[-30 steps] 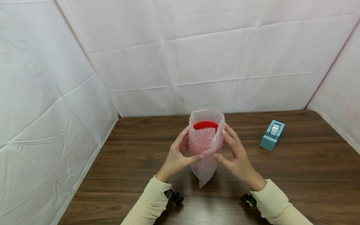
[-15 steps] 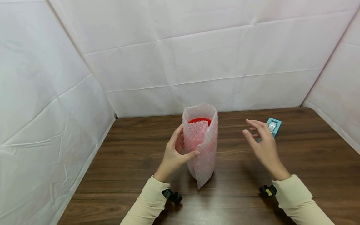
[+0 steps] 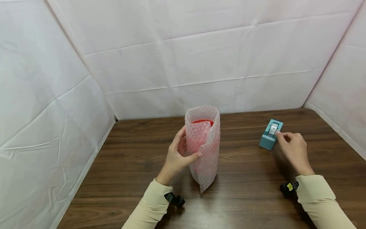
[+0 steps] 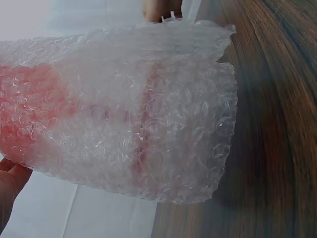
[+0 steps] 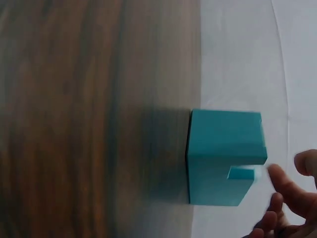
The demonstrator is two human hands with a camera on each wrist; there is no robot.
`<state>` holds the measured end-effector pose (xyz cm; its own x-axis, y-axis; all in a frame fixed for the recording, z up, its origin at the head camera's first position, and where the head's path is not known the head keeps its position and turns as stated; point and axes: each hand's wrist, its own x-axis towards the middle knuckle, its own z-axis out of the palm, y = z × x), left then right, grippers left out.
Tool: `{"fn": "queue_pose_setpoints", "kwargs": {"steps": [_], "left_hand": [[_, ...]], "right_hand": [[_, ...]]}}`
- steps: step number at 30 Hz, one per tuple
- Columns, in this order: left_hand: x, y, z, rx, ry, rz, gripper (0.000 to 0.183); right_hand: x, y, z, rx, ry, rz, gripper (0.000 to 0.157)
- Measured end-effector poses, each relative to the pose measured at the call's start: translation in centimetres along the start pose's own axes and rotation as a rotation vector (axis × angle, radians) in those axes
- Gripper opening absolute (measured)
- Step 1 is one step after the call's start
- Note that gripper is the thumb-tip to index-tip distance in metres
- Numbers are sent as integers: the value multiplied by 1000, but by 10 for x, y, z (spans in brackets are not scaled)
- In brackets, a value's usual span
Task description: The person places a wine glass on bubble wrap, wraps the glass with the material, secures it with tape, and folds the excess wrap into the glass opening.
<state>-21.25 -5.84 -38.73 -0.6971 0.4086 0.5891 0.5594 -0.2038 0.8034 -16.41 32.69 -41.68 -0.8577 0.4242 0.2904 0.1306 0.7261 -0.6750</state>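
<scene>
Bubble wrap: the sheet encloses a red object and stands roughly upright around the middle of the wooden table, well in from its left and right edges; whether its foot touches the surface cannot be told.
Left hand: the person's left hand grasps the wrapped bundle, thumb across the front.
Tape dispenser: the blue-green holder rests toward the table's far right corner, with clear tape in it.
Right hand: the right hand is beside the dispenser, thumb and forefinger apart; contact with the tape cannot be confirmed.
Done: the wrap is around the object, its edge overlapping in front.
Remaining: no tape shows on the bundle, so fastening that edge and closing the open top appear unfinished.
</scene>
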Motion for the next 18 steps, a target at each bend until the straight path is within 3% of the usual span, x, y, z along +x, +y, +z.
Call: {"fn": "queue_pose_setpoints", "kwargs": {"steps": [6, 18], "left_hand": [[3, -2, 9, -35, -17, -5, 88], [14, -4, 29, -42, -68, -43, 88]], "right_hand": [[7, 7, -1, -29, -186, 72, 73], [12, 8, 14, 109, -235, 156, 77]]}}
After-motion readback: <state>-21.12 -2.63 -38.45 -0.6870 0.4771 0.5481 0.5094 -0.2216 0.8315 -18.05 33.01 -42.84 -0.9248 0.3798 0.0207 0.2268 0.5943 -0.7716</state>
